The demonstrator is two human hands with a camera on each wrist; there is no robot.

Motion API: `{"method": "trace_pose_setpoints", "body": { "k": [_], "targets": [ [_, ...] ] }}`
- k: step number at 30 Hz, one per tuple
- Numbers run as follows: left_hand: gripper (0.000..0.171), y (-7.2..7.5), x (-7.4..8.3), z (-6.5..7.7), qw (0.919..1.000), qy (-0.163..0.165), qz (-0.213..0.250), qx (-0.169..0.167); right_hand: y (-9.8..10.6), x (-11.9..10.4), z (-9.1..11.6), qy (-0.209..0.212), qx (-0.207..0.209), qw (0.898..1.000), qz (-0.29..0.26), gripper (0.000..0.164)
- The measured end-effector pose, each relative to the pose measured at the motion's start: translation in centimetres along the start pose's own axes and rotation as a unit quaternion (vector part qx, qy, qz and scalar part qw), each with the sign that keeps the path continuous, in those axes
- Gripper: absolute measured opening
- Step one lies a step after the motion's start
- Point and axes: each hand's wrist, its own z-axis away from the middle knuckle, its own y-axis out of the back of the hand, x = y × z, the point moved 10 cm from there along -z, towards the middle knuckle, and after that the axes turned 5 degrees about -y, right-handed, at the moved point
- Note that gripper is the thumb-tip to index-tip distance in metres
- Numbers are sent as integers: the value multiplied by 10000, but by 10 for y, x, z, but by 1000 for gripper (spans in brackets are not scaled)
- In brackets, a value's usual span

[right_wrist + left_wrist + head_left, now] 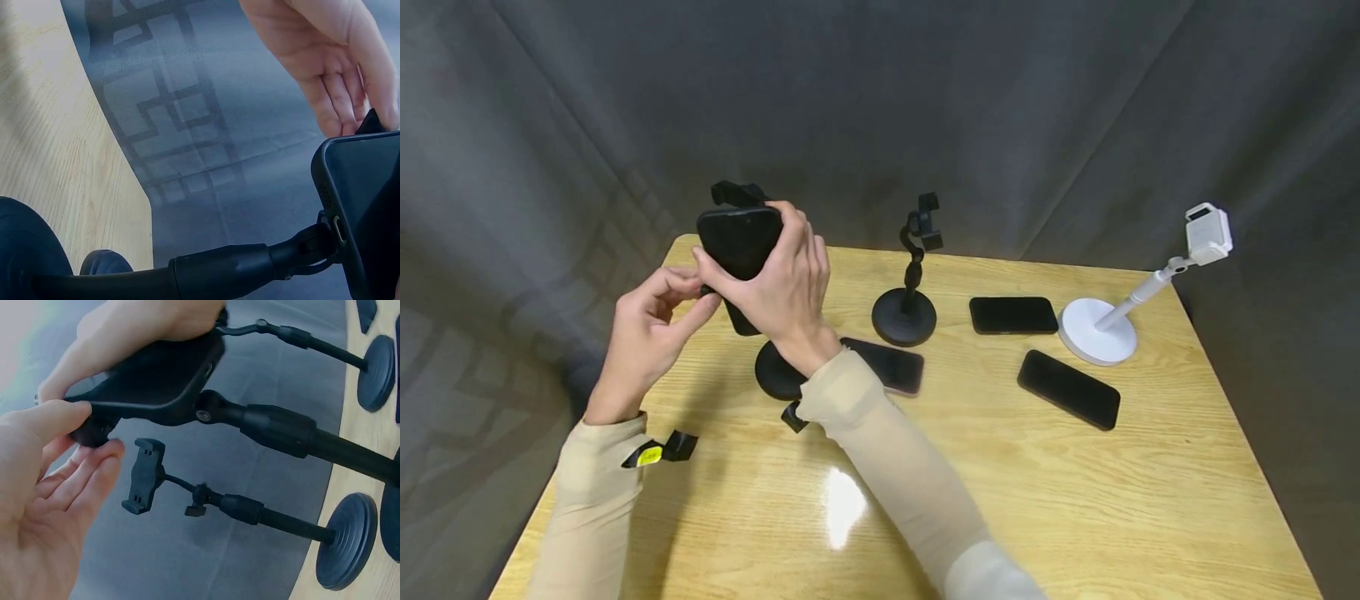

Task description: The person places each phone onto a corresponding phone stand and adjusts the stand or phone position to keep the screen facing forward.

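Seating black phone [739, 237] in near stand's clamp [735, 194]: R hand [786, 287] grips phone, L hand [651, 321] pinches clamp knob [94, 431]; three phones, two stands left untouched.

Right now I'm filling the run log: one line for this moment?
right hand: grips phone on black stand | left hand: pinches clamp edge | table: three phones flat

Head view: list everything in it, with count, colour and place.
Phone in stand: 1, black, held up at table's left rear.
Black stands: 2, one bearing that phone, one empty at centre rear.
White stand: 1, right rear.
Flat phones: 3, dark, lying on the table at centre and right.
Table: 1, light wood.
Curtain: grey, behind.
Left hand: pinches the holder's knob.
Right hand: grips the phone.
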Motion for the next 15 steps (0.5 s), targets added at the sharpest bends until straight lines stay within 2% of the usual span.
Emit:
{"method": "trace_pose_setpoints", "body": {
  "k": [2,5,11,15],
  "targets": [
    [19,0,0,1,9999,84,81,-112,0,0,0,7,-28,10000,-9,89],
    [19,0,1,0,9998,36,-77,-155,-1,1,-1,1,-35,10000,-17,89],
    [17,-2,5,-1,9998,-24,-221,-19,-2,1,-1,-32,-50,10000,39,88],
    [18,-2,6,1,9993,52,-346,105,-4,2,-1,-74,-103,9999,-51,87]
  ]
}}
